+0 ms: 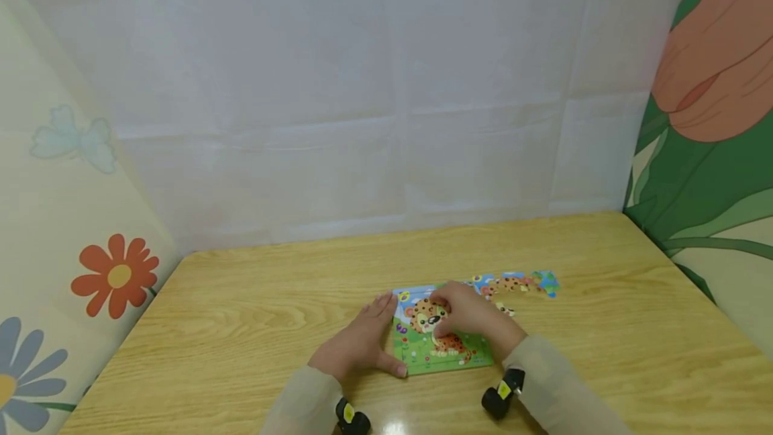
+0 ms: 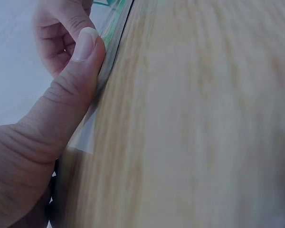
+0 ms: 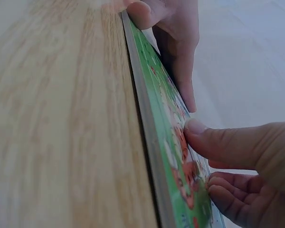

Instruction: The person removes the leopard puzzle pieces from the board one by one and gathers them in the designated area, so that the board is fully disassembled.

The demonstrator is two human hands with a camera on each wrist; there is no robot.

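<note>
1. The picture board (image 1: 449,366) lies flat on the desk (image 1: 241,327), about midway between its left and right edges, so both your hands reach it comfortably.
2. Your left hand (image 1: 365,334) is spread wide along the board's left edge, thumb at the near left corner and fingers toward the far left corner. It grips nothing; it probably braces the board against sliding.
3. Your right hand (image 1: 474,314) reaches over from the right, thumb and forefinger apart, their tips on the leopard picture. That suggests control over one small spot, but you cannot tell from here whether they pinch a piece.
4. Picture pieces (image 1: 510,284) lie beyond the board's far right corner, presumably for easy reach by your right hand, which hides whether any touch the board.
</note>
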